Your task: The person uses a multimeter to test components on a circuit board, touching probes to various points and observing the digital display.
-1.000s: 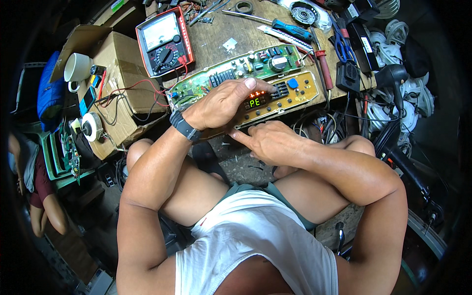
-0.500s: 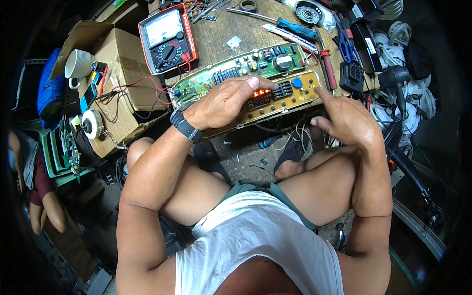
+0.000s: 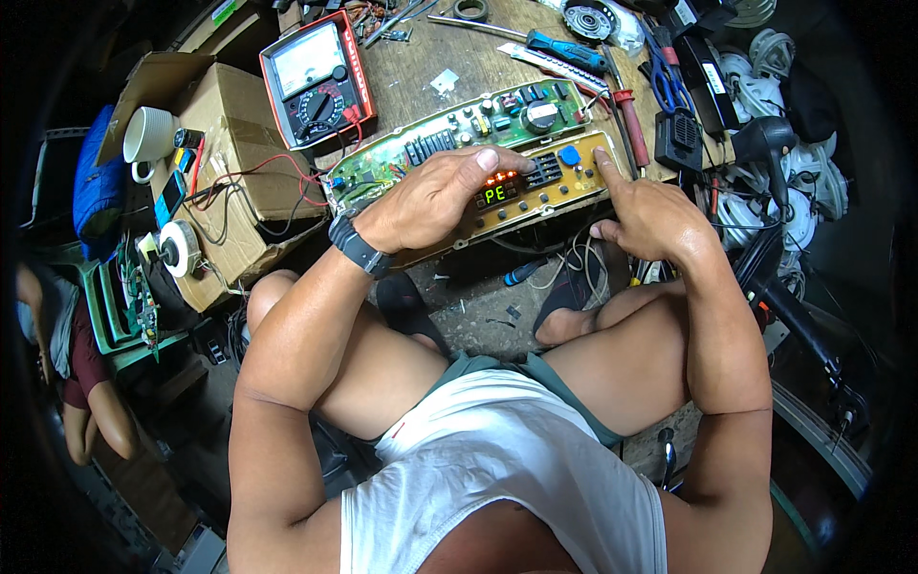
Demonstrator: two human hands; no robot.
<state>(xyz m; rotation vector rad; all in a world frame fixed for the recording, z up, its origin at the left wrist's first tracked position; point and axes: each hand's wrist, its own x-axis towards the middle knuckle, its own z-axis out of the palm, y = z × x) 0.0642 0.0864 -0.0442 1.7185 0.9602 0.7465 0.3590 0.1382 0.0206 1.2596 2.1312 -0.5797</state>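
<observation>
- Left hand (image 3: 435, 196), dark wristband at the wrist: laid palm-down, fingers loosely curled, over the long yellow-and-green circuit board panel (image 3: 535, 182); pressing on it, nothing gripped.
- Right hand (image 3: 645, 215): index finger extended, tip touching the panel's right end just beside a blue round button (image 3: 570, 155); other fingers curled, holding nothing.
- Panel sits at the wooden bench (image 3: 421, 67) front edge; orange-green lit display (image 3: 497, 191) between the hands.
- Red analogue multimeter (image 3: 314, 81) beyond, on the left.
</observation>
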